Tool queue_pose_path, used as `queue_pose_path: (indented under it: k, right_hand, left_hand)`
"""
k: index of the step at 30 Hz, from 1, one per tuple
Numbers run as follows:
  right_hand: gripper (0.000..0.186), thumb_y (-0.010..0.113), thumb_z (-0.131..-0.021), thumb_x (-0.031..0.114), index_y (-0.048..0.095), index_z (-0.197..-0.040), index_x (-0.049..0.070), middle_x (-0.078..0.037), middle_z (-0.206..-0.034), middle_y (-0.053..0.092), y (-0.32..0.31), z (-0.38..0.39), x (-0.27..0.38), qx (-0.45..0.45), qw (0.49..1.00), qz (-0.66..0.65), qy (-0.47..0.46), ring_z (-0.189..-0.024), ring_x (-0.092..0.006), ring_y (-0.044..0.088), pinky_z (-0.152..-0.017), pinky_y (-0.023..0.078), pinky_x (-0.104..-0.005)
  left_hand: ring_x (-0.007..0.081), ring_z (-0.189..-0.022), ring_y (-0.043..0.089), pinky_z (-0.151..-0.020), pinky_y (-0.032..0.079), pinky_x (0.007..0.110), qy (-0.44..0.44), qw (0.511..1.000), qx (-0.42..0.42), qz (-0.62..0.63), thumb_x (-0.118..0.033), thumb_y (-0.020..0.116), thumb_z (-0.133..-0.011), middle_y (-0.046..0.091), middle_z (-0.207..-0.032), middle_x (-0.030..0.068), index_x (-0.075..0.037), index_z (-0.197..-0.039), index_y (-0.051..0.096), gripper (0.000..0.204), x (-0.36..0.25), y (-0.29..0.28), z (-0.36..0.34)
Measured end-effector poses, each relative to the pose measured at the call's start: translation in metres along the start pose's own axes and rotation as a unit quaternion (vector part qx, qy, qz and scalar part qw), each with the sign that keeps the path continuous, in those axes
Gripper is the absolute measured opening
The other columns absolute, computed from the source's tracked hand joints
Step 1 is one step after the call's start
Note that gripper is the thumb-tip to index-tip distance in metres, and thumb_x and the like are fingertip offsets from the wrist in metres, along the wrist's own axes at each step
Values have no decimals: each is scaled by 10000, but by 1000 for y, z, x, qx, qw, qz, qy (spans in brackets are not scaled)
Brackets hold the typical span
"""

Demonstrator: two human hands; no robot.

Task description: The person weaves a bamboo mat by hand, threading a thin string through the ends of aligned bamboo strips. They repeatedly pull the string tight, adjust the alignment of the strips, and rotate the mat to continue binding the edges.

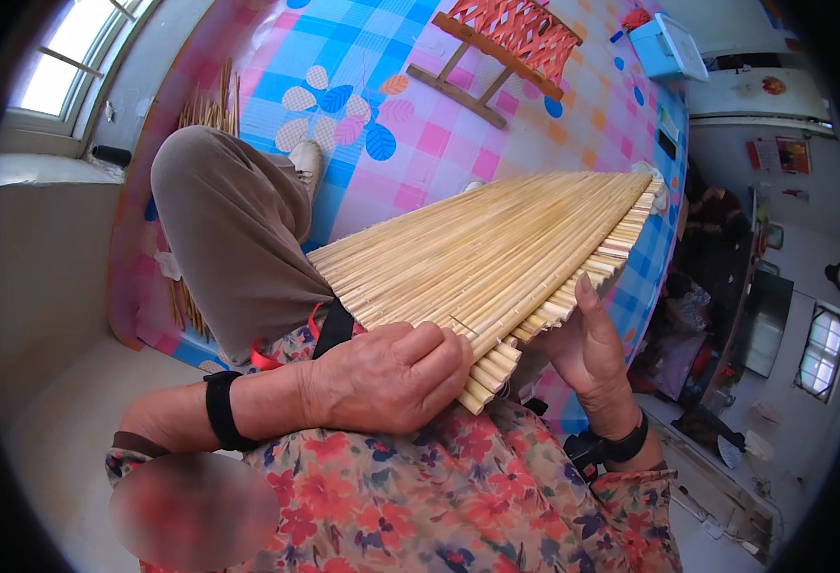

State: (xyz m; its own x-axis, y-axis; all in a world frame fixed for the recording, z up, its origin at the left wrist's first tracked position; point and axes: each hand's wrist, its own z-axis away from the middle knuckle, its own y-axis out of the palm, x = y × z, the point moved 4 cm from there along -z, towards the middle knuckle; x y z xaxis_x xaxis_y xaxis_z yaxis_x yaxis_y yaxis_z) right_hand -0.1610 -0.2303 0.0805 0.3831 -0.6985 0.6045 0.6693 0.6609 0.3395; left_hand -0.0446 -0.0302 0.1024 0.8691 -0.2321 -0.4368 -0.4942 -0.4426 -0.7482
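Note:
A wide panel of pale straw-coloured stalks, laid side by side and stitched in rows, slants across my lap. A second layer of stalks, with cut ends showing, lies under its right edge. My left hand is closed at the near corner, its fingers curled against the stalks. By its fingertips a thin dark line, like a needle, crosses the surface; whether the fingers pinch it is unclear. On the right, my right hand holds the layered edge, thumb up along the side and the other fingers mostly hidden underneath.
Loose stalks lie by the wall at left, past my bent knee. A wooden folding stool with red woven strapping lies ahead on the checked, flowered covering. A light-blue box stands at the far right.

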Motion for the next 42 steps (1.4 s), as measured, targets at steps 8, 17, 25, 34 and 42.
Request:
queue_pose_path:
  k: [8, 17, 25, 34, 42]
  right_hand:
    - [416, 547, -920, 98, 511, -1310, -43, -153, -1248, 604, 2, 34, -6, -62, 996, -34, -57, -1171, -281, 583, -1000, 474, -484]
    - [518, 535, -966, 117, 359, -1435, -14, -159, -1349, 532, 20, 78, -16, -6, 980, -93, -176, -1258, -278, 537, -1068, 449, -453]
    - [406, 627, -948, 91, 495, -1332, 93, -66, -1308, 574, 11, -16, -16, 96, 942, -209, -245, -1229, -226, 555, -1027, 493, -443]
    - [346, 606, -959, 70, 525, -1294, 43, -94, -1285, 589, 36, -150, -36, 156, 922, -287, -208, -1184, -240, 580, -1038, 497, -448]
    - [414, 626, -945, 86, 489, -1326, -5, -115, -1281, 592, 43, -159, -46, 128, 942, -269, -156, -1189, -249, 572, -1067, 455, -457]
  left_hand:
    - [158, -810, 568, -629, 453, 237, 118, 987, 67, -86, -157, 599, -736, 602, -988, 86, 43, -984, 638, 321, -22, -22, -14]
    - [169, -873, 578, -626, 439, 271, 187, 962, -2, -198, -128, 617, -797, 570, -970, 65, -22, -1026, 670, 258, -29, -49, -11]
    - [280, -1068, 589, -835, 511, 375, -28, 976, -87, -197, -50, 682, -796, 577, -1155, 135, -29, -1176, 628, 385, 40, -41, -5]
    - [209, -1009, 662, -834, 559, 365, -522, 674, -200, 484, -306, 510, -1035, 649, -1146, 122, 34, -1311, 504, 437, 121, 7, 39]
    - [181, -1023, 665, -788, 581, 353, -545, 579, -235, 559, -303, 501, -1040, 663, -1155, 109, -6, -1270, 544, 378, 141, 32, 44]
